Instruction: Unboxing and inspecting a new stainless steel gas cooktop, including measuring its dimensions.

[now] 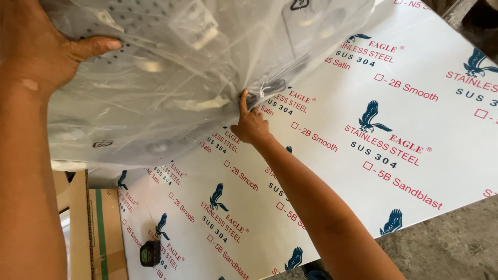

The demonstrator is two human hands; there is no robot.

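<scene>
From the head view, the left hand clamps the near top edge of a perforated panel in clear plastic wrap, thumb over the film; the right hand pinches the wrap at the panel's lower edge, forefinger raised. The panel looks stiff and light, its film slippery, so the rigid edges seem the surest hold; beneath both hands lies a film-covered steel sheet, with a small black tape measure well below the right hand.

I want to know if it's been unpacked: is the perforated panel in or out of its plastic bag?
In. Clear plastic bag covers the perforated panel; left hand and right hand grip through it.
</scene>
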